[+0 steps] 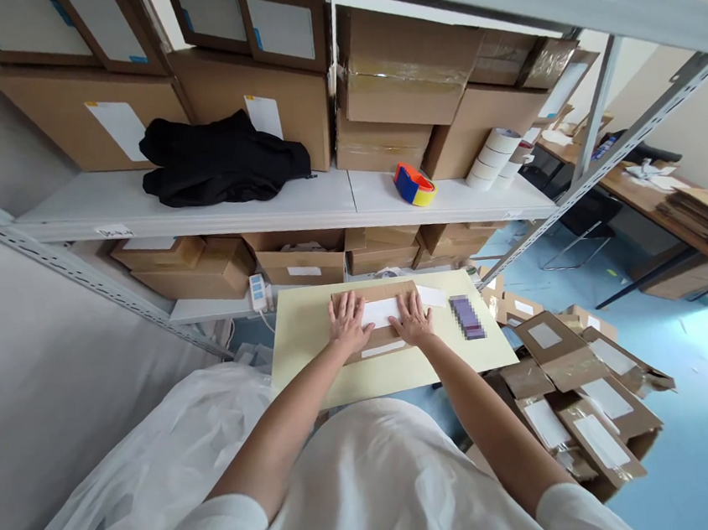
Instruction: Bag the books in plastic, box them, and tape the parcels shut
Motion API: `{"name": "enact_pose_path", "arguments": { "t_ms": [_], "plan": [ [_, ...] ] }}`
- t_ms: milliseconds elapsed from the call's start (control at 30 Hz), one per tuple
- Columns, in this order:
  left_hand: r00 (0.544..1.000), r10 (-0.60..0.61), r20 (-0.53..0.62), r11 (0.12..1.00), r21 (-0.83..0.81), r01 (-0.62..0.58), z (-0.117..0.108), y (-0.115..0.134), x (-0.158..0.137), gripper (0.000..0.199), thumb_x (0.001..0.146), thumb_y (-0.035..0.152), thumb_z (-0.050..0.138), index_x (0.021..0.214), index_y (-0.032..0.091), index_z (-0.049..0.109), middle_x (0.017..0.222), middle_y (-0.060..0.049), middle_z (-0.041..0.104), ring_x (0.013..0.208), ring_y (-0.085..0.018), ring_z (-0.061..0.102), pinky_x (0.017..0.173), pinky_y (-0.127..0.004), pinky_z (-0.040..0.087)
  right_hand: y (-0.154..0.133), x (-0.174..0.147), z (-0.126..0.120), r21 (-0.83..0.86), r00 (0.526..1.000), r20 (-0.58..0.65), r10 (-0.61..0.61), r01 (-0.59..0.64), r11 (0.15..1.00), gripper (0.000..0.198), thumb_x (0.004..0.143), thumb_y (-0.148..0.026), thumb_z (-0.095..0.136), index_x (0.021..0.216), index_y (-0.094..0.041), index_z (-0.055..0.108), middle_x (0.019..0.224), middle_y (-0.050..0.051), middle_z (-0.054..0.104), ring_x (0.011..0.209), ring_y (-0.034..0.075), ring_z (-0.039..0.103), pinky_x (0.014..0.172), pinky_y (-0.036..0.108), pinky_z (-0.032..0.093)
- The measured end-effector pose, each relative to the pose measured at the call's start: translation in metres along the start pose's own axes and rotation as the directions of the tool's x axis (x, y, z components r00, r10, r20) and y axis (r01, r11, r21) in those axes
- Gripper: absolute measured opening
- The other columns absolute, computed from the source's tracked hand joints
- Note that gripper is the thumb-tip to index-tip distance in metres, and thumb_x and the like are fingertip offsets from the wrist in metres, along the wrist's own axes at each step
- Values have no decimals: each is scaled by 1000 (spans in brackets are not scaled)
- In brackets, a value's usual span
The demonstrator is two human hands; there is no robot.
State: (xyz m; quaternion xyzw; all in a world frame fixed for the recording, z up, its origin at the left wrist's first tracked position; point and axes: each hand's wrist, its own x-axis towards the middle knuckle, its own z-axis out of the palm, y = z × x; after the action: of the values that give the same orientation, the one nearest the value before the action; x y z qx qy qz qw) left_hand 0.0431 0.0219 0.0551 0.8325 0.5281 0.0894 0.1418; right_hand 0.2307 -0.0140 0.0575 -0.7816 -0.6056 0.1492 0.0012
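Brown cardboard, matte and oblong, makes up the box (382, 338) lying on the smooth, pale yellow desk (304, 338). Both hands rest flat on it, fingers wide: the left hand (348, 323) at one end of a smooth white label (379, 314), the right hand (411, 320) at the other. A narrow white strip (383, 349) runs along the box's near side, and a white slip (431, 295) juts past its right end. Further right lies a purple oblong (467, 317), too blurred to make out.

I count one box, two hands, one label, one strip, one slip and one oblong. On the grey shelf (325, 194) behind sit one crumpled black garment (223, 162) and one angular red, blue and yellow ring (412, 187).
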Motion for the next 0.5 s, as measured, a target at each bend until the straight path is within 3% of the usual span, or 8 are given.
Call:
{"name": "enact_pose_path", "arguments": {
  "t_ms": [133, 200, 267, 400, 500],
  "plan": [
    [976, -203, -72, 979, -41, 201, 4, -30, -32, 76, 89, 51, 43, 152, 16, 22, 160, -19, 6, 147, -37, 2, 113, -64, 4, 26, -30, 27, 214, 981, -186, 52, -11, 977, 73, 94, -55, 27, 153, -14, 12, 161, 19, 3, 149, 30, 3, 112, 56, 20],
    [952, -305, -30, 949, -97, 301, 8, -46, -49, 77, 90, 53, 39, 153, 13, 17, 160, -21, 4, 147, -37, 3, 113, -63, 12, 44, -47, 44, 357, 954, -275, 118, -12, 934, 76, 94, -56, 21, 152, -8, 10, 159, 22, 7, 148, 28, 8, 112, 49, 26],
    [927, -372, 39, 910, -184, 372, 11, -57, -60, 77, 91, 54, 35, 153, 12, 14, 160, -21, 4, 147, -35, 5, 113, -59, 18, 59, -59, 56, 471, 941, -269, 206, -58, 880, 81, 92, -61, 19, 151, -5, 12, 158, 23, 14, 148, 28, 13, 113, 44, 28],
    [907, -406, 114, 836, -354, 419, 6, -58, -58, 78, 93, 55, 29, 153, 11, 9, 160, -21, 4, 148, -31, 8, 113, -53, 24, 74, -56, 47, 602, 910, -168, 379, -210, 771, 86, 90, -65, 12, 150, -3, 13, 154, 24, 24, 144, 28, 26, 112, 42, 30],
    [914, -393, 98, 801, -452, 393, -1, -48, -44, 80, 91, 58, 31, 153, 12, 8, 160, -19, 3, 148, -30, 7, 115, -52, 22, 78, -44, 27, 588, 897, -181, 404, -231, 776, 85, 91, -63, 10, 151, -2, 8, 156, 23, 20, 145, 26, 23, 114, 41, 27]
  ]
}}
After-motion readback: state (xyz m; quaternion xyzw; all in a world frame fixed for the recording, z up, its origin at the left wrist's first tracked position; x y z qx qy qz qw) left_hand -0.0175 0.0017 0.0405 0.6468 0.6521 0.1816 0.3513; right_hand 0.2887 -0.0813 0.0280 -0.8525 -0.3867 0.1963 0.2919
